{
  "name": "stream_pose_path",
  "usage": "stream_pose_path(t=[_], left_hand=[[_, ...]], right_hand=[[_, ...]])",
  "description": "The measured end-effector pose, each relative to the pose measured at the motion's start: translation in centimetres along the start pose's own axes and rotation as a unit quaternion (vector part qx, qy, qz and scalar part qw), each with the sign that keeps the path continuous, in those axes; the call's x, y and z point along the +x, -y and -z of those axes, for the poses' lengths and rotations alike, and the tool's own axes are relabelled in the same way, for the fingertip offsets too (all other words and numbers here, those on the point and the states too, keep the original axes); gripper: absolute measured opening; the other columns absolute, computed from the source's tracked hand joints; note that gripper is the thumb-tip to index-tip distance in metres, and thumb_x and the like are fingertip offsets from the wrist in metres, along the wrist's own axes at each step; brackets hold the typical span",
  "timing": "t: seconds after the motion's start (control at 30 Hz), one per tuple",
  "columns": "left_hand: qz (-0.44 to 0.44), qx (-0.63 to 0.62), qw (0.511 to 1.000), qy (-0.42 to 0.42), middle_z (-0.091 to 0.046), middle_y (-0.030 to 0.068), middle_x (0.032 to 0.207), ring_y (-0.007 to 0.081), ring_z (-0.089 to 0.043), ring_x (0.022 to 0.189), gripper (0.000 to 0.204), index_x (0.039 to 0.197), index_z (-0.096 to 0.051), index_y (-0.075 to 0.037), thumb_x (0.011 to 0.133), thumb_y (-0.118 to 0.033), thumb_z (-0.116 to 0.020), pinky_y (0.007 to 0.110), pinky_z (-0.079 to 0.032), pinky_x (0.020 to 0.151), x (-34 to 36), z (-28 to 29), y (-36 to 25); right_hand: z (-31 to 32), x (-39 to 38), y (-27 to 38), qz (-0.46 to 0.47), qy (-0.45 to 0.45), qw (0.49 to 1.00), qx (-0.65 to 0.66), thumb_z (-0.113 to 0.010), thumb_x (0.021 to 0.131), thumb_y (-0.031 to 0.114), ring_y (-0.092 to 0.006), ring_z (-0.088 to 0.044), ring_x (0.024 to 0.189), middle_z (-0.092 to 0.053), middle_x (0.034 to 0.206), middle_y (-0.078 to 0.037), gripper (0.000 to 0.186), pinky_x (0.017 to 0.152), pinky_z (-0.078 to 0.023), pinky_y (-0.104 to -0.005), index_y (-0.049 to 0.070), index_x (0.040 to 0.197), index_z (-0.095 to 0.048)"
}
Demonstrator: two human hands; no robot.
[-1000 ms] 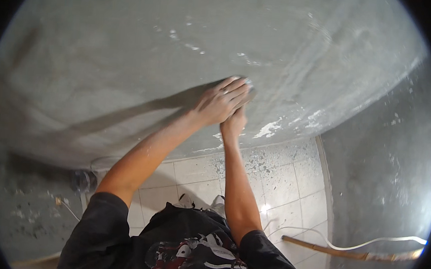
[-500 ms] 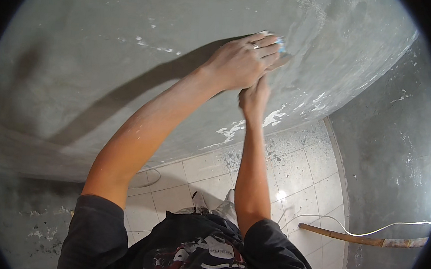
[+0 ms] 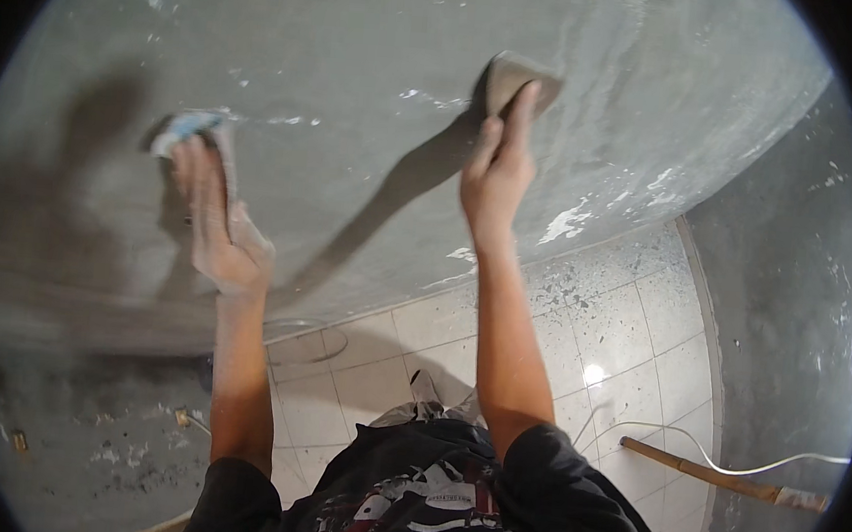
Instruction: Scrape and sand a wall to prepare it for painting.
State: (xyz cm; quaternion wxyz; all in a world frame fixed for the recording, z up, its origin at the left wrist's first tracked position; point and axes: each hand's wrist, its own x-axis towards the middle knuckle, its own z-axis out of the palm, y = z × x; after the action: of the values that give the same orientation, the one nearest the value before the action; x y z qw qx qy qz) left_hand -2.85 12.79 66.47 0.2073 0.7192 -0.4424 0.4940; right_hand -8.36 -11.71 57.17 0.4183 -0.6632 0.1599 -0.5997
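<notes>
My left hand [image 3: 221, 232], blurred by motion, grips a flat white-and-blue pad [image 3: 197, 123] against the grey, patchy wall [image 3: 352, 53], left of centre. Its fingers lie over the pad. Higher up on the right, my right hand [image 3: 498, 177] grips a squarish beige flat tool [image 3: 542, 88] at the wall; whether it is a blade or a pad I cannot tell. The hands are well apart, their shadows falling on the wall.
Below is a tiled floor [image 3: 620, 319] with flaked debris. A second grey wall [image 3: 770, 290] stands at the right, near a bamboo pole [image 3: 689, 464] and a white cable [image 3: 778, 466]. A thin hose [image 3: 331, 356] loops near the wall's foot on the left.
My hands were together; they have separated. My left hand has moved down and left with the white-and-blue pad, while my right hand has risen with the beige tool.
</notes>
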Motion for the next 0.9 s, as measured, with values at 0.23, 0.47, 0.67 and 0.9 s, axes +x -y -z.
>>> stream_pose_path(t=[0.23, 0.47, 0.67, 0.9], left_hand=[[0.024, 0.038, 0.995, 0.086, -0.039, 0.0179, 0.156, 0.0443, -0.026, 0.147, 0.048, 0.144, -0.046, 0.004, 0.101, -0.018, -0.051, 0.054, -0.027, 0.118, -3.4, -2.8, 1.2], [-0.009, 0.057, 0.986, 0.156, -0.033, 0.0161, 0.160, 0.0455, -0.020, 0.149, 0.058, 0.149, -0.042, 0.000, 0.095, -0.014, -0.056, 0.056, -0.019, 0.120, -2.3, -4.7, 1.7], [-0.074, 0.081, 0.985, 0.131, -0.040, 0.0036, 0.158, 0.0325, -0.029, 0.149, 0.054, 0.149, -0.046, -0.012, 0.098, -0.022, -0.057, 0.049, -0.021, 0.120, -0.8, -3.9, 3.7], [-0.080, 0.084, 0.989, 0.093, -0.037, 0.0089, 0.159, 0.0347, -0.029, 0.149, 0.052, 0.150, -0.045, -0.008, 0.099, -0.016, -0.052, 0.054, -0.023, 0.118, 0.1, -1.5, 6.3]], right_hand=[[-2.0, -12.2, -1.3, -0.149, 0.083, 0.985, -0.027, -0.045, 0.105, 0.015, -0.0373, -0.070, 0.079, -0.067, 0.113, -0.028, 0.054, 0.068, -0.054, -0.0357, 0.014, 0.156, -0.030], [-2.3, -15.2, -0.7, -0.211, 0.137, 0.968, -0.022, -0.044, 0.105, 0.018, -0.0445, -0.066, 0.079, -0.065, 0.115, -0.029, 0.054, 0.071, -0.053, -0.0408, 0.016, 0.157, -0.029], [-5.8, -13.1, -2.6, -0.125, -0.020, 0.992, -0.022, -0.043, 0.104, 0.016, -0.0421, -0.067, 0.076, -0.066, 0.111, -0.028, 0.052, 0.068, -0.052, -0.0422, 0.013, 0.155, -0.033], [-1.7, -3.7, -3.4, -0.164, -0.102, 0.981, -0.031, -0.041, 0.106, 0.025, -0.0321, -0.064, 0.075, -0.067, 0.119, -0.023, 0.051, 0.068, -0.052, -0.0394, 0.009, 0.154, -0.036]])
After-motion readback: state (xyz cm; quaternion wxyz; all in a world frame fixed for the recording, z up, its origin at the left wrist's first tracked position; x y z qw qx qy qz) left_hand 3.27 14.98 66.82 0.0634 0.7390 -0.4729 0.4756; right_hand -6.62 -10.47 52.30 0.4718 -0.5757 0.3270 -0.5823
